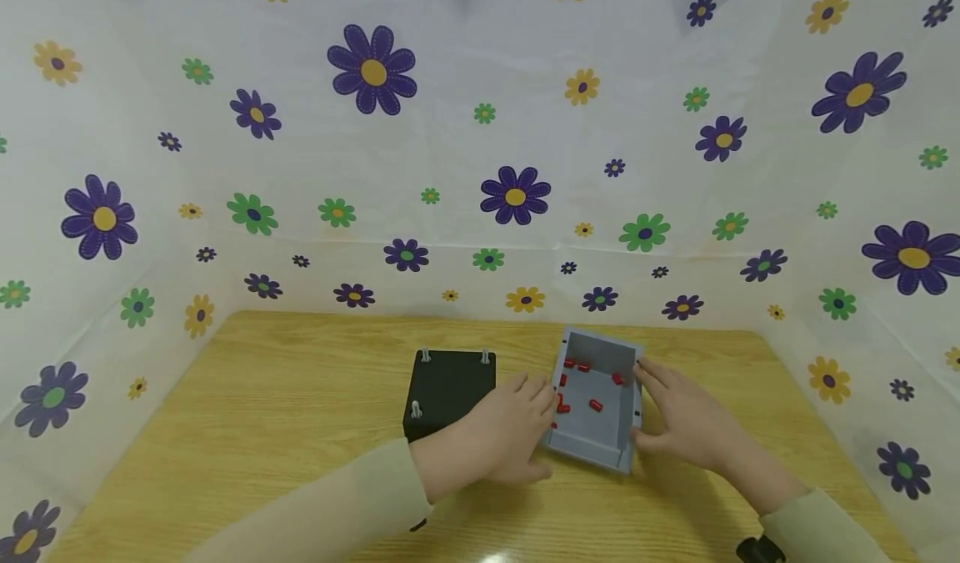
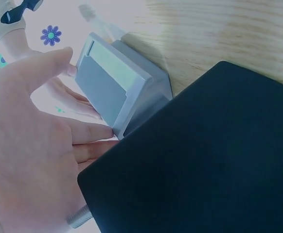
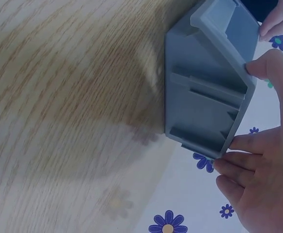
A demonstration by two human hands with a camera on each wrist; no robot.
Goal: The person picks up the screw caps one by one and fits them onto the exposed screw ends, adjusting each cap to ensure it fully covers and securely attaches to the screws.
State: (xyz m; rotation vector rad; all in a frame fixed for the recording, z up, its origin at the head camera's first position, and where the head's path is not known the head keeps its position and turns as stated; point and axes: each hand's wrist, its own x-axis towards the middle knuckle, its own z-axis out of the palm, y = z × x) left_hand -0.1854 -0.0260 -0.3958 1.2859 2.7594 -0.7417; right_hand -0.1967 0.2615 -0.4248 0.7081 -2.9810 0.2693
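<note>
A grey open-topped box [image 1: 592,453] stands on the wooden table [image 1: 262,429] with several small red pieces [image 1: 596,405] lying loose inside. My left hand [image 1: 513,434] holds its left wall, fingers at the rim and thumb near the front corner. My right hand [image 1: 686,417] holds the right wall the same way. In the left wrist view, the left hand [image 2: 29,145] spans the grey box [image 2: 102,87] side between thumb and fingers. The right wrist view shows the right hand [image 3: 263,184] with thumb and fingertips on the grey box [image 3: 200,97] rim.
A black block [image 1: 450,388] with short metal pegs [image 1: 425,354] at its corners sits just left of the box, partly under my left wrist; the black block [image 2: 204,160] fills the left wrist view. Flower-patterned sheeting [image 1: 517,196] walls the table on three sides.
</note>
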